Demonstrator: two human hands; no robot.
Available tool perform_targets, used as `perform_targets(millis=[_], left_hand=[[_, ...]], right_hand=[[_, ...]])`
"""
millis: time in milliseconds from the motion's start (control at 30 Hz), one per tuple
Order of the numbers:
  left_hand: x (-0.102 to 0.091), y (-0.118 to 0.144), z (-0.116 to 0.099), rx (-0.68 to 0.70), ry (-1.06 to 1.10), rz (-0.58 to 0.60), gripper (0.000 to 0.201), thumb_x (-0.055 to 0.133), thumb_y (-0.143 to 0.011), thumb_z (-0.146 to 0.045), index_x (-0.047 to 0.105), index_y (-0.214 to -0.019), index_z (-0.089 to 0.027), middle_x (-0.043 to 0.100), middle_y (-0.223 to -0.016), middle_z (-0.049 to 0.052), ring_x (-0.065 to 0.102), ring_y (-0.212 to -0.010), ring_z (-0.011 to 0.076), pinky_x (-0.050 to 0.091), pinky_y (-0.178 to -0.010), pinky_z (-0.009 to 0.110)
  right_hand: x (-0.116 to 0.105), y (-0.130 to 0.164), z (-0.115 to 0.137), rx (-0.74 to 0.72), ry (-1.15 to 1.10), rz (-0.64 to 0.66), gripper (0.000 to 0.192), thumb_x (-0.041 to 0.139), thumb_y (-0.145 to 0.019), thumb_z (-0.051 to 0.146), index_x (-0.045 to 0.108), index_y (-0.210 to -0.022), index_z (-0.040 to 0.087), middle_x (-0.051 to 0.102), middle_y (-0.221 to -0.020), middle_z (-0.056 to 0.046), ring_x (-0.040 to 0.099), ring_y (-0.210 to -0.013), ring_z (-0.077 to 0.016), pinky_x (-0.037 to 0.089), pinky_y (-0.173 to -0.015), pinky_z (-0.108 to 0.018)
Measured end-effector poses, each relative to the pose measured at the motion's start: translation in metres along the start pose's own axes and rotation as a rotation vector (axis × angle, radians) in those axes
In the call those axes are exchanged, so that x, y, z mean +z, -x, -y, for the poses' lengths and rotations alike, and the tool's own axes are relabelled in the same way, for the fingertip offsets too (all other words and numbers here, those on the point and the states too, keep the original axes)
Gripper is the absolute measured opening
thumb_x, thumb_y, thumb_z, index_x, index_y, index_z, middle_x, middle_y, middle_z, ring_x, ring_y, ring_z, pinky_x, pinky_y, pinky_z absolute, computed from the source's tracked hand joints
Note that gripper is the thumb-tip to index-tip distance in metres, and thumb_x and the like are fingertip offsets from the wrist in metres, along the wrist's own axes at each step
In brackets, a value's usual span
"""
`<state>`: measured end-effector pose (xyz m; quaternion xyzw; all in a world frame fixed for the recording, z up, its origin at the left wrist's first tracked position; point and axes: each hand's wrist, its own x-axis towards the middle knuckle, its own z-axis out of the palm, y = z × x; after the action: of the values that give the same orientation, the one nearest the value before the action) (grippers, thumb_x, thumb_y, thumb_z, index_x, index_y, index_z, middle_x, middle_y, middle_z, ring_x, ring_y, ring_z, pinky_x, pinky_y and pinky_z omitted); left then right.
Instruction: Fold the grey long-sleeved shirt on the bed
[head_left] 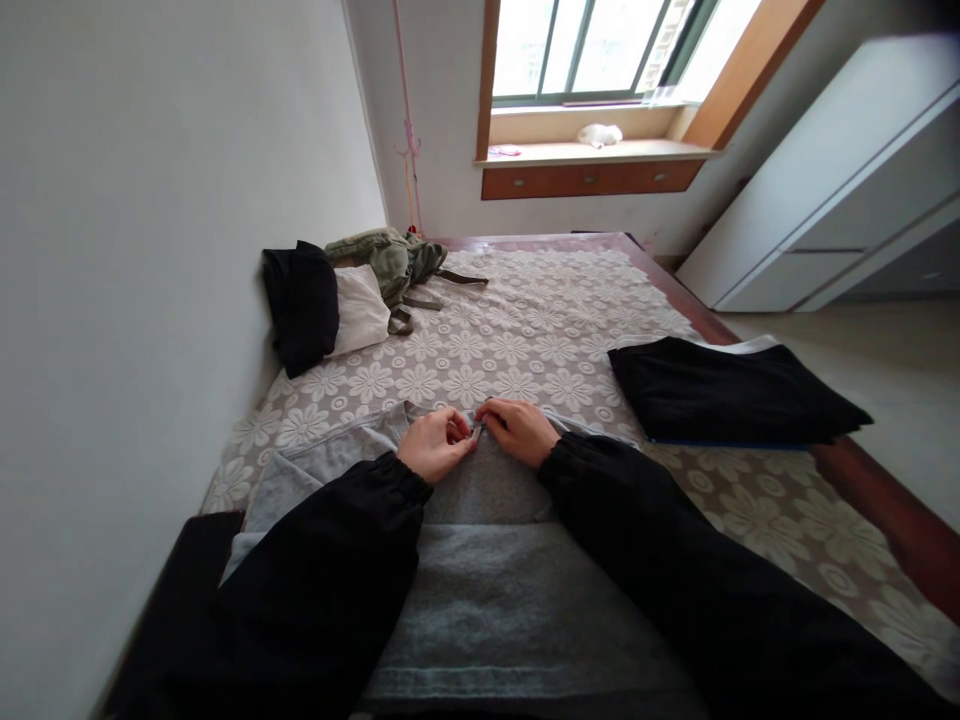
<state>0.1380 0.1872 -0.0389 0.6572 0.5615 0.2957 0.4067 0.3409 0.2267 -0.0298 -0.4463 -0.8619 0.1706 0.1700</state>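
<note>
- Left hand [435, 443] and right hand [517, 430]: fingertips pinched together on small zipper pull [477, 430].
- Zipper at far edge of grey garment [480, 560], spread flat on bed [525, 320].
- Folded black clothing [720, 395] to the right, apart.

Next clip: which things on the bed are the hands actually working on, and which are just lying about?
In hand:
- grey garment, spread flat
- small zip-like part, pinched between left hand and right hand

Lying about:
- folded black garment, right
- black bundle by the wall
- white cloth beside it
- olive bag
- bed cover, flowered
</note>
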Motion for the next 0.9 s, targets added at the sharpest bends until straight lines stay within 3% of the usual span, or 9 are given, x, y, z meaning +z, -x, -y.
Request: perform_targets(millis=[433, 900], left_hand=[[-0.0058, -0.0037, 0.0041, 0.018, 0.136, 0.084, 0.023, 0.081, -0.068, -0.037, 0.068, -0.078, -0.022, 0.073, -0.066, 0.0, 0.067, -0.065, 0.0174, 0.045, -0.058, 0.025], [-0.0082, -0.005, 0.0042, 0.036, 0.175, 0.146, 0.025, 0.081, -0.067, -0.036, 0.067, -0.08, -0.02, 0.072, -0.07, 0.001, 0.068, -0.065, 0.0155, 0.048, -0.06, 0.024]], right_hand=[[-0.0001, 0.0009, 0.0022, 0.029, -0.002, -0.01, 0.011, 0.062, -0.09, 0.019, 0.07, -0.097, 0.022, 0.067, -0.081, 0.001, 0.057, -0.07, -0.0135, 0.036, -0.066, -0.025], [-0.0024, 0.0018, 0.0029, 0.017, -0.005, 0.008, 0.021, 0.06, -0.083, 0.012, 0.069, -0.1, 0.022, 0.062, -0.074, 0.003, 0.055, -0.068, -0.0134, 0.034, -0.065, -0.025]])
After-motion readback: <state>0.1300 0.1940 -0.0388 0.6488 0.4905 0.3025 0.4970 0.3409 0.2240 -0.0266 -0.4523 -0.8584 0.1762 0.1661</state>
